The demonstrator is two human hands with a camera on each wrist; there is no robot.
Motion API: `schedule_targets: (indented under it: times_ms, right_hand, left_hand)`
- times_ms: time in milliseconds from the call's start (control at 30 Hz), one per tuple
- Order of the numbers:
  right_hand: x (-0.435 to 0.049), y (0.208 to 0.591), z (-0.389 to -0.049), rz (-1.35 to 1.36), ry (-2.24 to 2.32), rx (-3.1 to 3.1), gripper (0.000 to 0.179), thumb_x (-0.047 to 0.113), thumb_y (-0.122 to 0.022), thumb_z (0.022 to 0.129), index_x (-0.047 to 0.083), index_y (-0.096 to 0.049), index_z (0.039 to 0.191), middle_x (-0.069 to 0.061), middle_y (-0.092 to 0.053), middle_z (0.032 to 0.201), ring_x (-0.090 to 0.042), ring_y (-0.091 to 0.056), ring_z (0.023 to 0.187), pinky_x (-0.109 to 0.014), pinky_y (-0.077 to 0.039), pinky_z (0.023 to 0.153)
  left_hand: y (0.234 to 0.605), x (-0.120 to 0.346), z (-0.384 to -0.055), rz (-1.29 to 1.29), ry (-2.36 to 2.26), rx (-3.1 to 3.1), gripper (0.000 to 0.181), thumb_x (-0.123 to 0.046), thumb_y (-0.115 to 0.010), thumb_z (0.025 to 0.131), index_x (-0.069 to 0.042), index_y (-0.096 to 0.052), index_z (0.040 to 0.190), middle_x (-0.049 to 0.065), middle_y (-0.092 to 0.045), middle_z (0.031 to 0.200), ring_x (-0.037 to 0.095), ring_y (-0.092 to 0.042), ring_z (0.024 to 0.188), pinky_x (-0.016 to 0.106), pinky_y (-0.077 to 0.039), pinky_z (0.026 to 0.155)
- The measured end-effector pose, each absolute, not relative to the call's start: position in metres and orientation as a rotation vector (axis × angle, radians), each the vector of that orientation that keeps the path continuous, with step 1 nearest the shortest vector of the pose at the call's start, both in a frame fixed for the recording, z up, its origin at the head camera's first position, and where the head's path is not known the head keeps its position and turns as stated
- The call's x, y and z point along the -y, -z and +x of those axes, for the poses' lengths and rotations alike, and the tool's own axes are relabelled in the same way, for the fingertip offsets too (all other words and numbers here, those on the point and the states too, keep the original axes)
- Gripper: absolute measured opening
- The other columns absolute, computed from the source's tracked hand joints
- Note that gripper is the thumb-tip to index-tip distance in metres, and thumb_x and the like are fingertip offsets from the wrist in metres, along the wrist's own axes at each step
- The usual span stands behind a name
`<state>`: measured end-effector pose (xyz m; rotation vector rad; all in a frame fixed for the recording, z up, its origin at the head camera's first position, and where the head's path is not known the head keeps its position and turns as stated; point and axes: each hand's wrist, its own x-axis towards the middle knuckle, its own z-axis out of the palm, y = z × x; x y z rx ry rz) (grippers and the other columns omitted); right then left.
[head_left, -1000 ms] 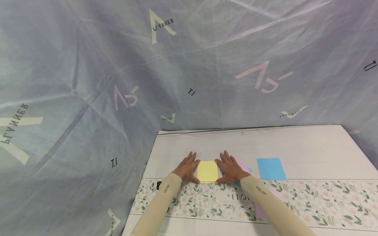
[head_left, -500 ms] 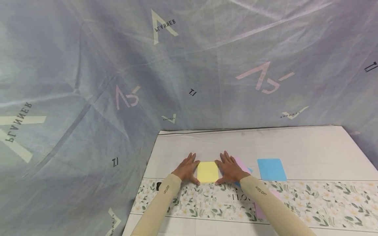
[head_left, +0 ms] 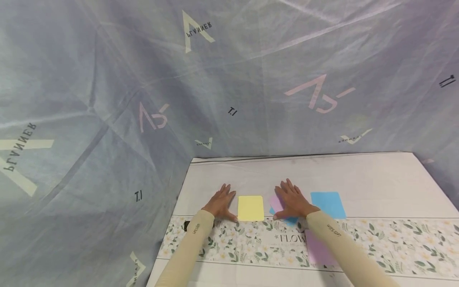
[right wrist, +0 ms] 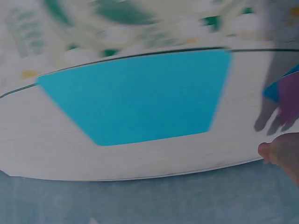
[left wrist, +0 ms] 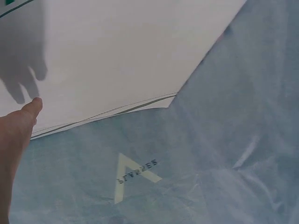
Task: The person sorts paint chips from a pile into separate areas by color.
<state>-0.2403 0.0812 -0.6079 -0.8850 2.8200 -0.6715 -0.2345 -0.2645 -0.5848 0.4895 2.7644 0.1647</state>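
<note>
A yellow square sheet (head_left: 250, 208) lies flat on the table between my two hands. My left hand (head_left: 220, 202) is just left of it, fingers spread and straight, with a narrow strip of table between thumb and sheet. On the other side, my right hand (head_left: 293, 201) spreads over a purple sheet (head_left: 276, 203) and a blue sheet (head_left: 292, 220) that overlap each other and are partly hidden by it. Neither hand grips anything. Both wrist views show only the edge of a hand, the left one (left wrist: 18, 135) and the right one (right wrist: 282, 151), each with its shadow on the table.
A separate blue square (head_left: 328, 204) lies right of my right hand. Another purple square (head_left: 319, 249) is partly under the right sleeve. A small dark object (head_left: 186, 225) sits by the left sleeve. Grey printed fabric (head_left: 229, 79) hangs behind and left of the table (head_left: 380, 183).
Both hands have let go of the yellow sheet's edges and moved apart, the left slightly leftward, the right rightward over the overlapping sheets. The yellow sheet stays in place.
</note>
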Motion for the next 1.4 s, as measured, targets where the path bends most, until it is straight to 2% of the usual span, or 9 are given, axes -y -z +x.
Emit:
schedule_targets:
  times_ms: [233, 333, 533, 733, 867, 967, 1167, 1400]
  right_hand:
    - [-0.128, 0.604, -0.245, -0.822, 0.654, -2.878, 0.119, 0.065, -0.081, 0.068, -0.004, -0.033, 0.152, -0.034, -0.020, 0.158, -0.055, -0.007, 0.147, -0.072, -0.014, 0.114]
    - [-0.146, 0.603, -0.246, -0.819, 0.644, -2.913, 0.115, 0.063, -0.082, 0.068, -0.004, -0.035, 0.150, -0.036, -0.023, 0.156, -0.057, -0.010, 0.145, -0.073, -0.017, 0.111]
    - [-0.175, 0.595, -0.248, -0.785, 0.621, -2.932, 0.107, 0.058, -0.082, 0.071, -0.002, -0.038, 0.148, -0.037, -0.024, 0.155, -0.058, -0.010, 0.145, -0.074, -0.016, 0.110]
    - [-0.187, 0.586, -0.249, -0.768, 0.595, -2.950, 0.100, 0.051, -0.083, 0.073, -0.003, -0.041, 0.146, -0.038, -0.027, 0.153, -0.059, -0.013, 0.143, -0.075, -0.018, 0.109]
    - [-0.184, 0.583, -0.250, -0.765, 0.611, -2.922, 0.097, 0.047, -0.083, 0.076, -0.003, -0.041, 0.147, -0.038, -0.026, 0.153, -0.059, -0.012, 0.143, -0.075, -0.017, 0.110]
    - [-0.177, 0.583, -0.250, -0.779, 0.642, -2.910, 0.094, 0.043, -0.084, 0.076, -0.003, -0.042, 0.146, -0.039, -0.027, 0.153, -0.059, -0.013, 0.143, -0.075, -0.017, 0.110]
    - [-0.161, 0.593, -0.254, -0.778, 0.651, -2.926, 0.090, 0.037, -0.086, 0.075, -0.003, -0.045, 0.145, -0.038, -0.030, 0.152, -0.058, -0.015, 0.143, -0.075, -0.020, 0.109]
    - [-0.149, 0.599, -0.254, -0.746, 0.588, -2.903, 0.092, 0.036, -0.087, 0.074, -0.002, -0.044, 0.146, -0.037, -0.030, 0.152, -0.057, -0.013, 0.144, -0.073, -0.021, 0.110]
  left_hand:
    - [0.579, 0.283, -0.237, 0.417, -0.168, -2.771, 0.121, -0.062, -0.087, 0.060, -0.011, -0.034, 0.156, 0.017, -0.015, 0.166, 0.034, -0.007, 0.155, 0.050, -0.019, 0.123]
    - [0.576, 0.290, -0.237, 0.391, -0.208, -2.792, 0.119, -0.060, -0.089, 0.059, -0.011, -0.036, 0.155, 0.018, -0.016, 0.165, 0.035, -0.008, 0.154, 0.052, -0.021, 0.122]
    - [0.571, 0.285, -0.238, 0.359, -0.343, -2.799, 0.113, -0.059, -0.086, 0.065, -0.013, -0.035, 0.156, 0.017, -0.015, 0.166, 0.034, -0.007, 0.154, 0.053, -0.022, 0.121]
    - [0.570, 0.252, -0.242, 0.436, -0.414, -2.820, 0.104, -0.066, -0.074, 0.077, -0.012, -0.034, 0.156, 0.016, -0.015, 0.166, 0.032, -0.006, 0.155, 0.052, -0.019, 0.123]
    - [0.569, 0.219, -0.244, 0.554, -0.353, -2.831, 0.098, -0.072, -0.060, 0.085, -0.011, -0.033, 0.156, 0.018, -0.017, 0.165, 0.034, -0.008, 0.154, 0.052, -0.019, 0.123]
    - [0.570, 0.191, -0.241, 0.607, -0.284, -2.823, 0.094, -0.072, -0.055, 0.088, -0.011, -0.033, 0.156, 0.018, -0.017, 0.165, 0.034, -0.008, 0.154, 0.052, -0.018, 0.123]
    - [0.579, 0.138, -0.228, 0.619, -0.157, -2.811, 0.095, -0.074, -0.053, 0.088, -0.013, -0.031, 0.157, 0.014, -0.016, 0.166, 0.031, -0.007, 0.155, 0.049, -0.014, 0.124]
    - [0.599, 0.106, -0.220, 0.586, 0.010, -2.873, 0.107, -0.083, -0.054, 0.079, -0.013, -0.032, 0.157, 0.012, -0.019, 0.166, 0.029, -0.011, 0.155, 0.046, -0.021, 0.123]
